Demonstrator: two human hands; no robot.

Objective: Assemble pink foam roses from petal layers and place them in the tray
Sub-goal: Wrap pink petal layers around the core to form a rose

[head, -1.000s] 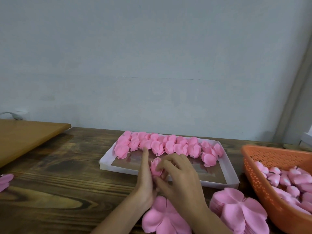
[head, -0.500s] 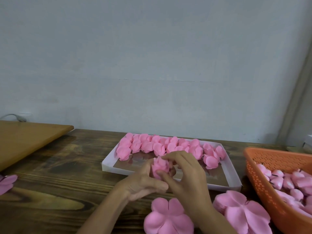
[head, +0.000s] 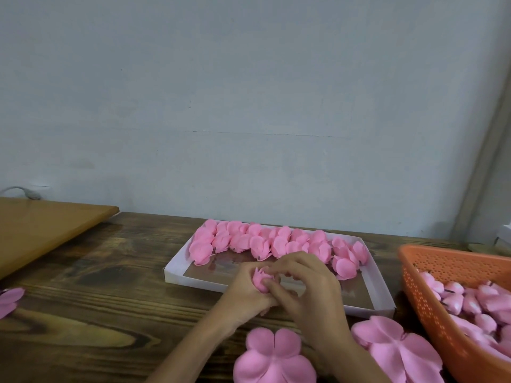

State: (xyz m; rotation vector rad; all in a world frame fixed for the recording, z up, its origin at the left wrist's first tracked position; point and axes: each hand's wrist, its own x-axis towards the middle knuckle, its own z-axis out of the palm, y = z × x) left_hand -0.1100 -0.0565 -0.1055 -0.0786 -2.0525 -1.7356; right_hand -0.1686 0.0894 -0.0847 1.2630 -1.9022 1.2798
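Both hands meet over the near edge of the white tray (head: 177,275), wrapped round one pink foam rose (head: 261,279). My left hand (head: 244,295) cups the rose from the left and below. My right hand (head: 307,288) curls over it from the right, fingertips pressing its petals. Several finished pink roses (head: 276,241) lie in rows along the tray's far side. Flat pink petal layers lie near me: one stack (head: 272,357) below my hands, another petal stack (head: 398,352) to its right.
An orange perforated basket (head: 442,272) at the right holds several pink rose buds (head: 470,299). A light wooden board (head: 41,230) overlaps the dark wooden table (head: 96,299) at the left. A loose petal piece (head: 9,301) lies at the left edge. A blue-grey wall stands behind.
My left hand went from straight fingers beside the rose to curling round it. Both hands closed the petals in tighter, staying over the tray's near edge.
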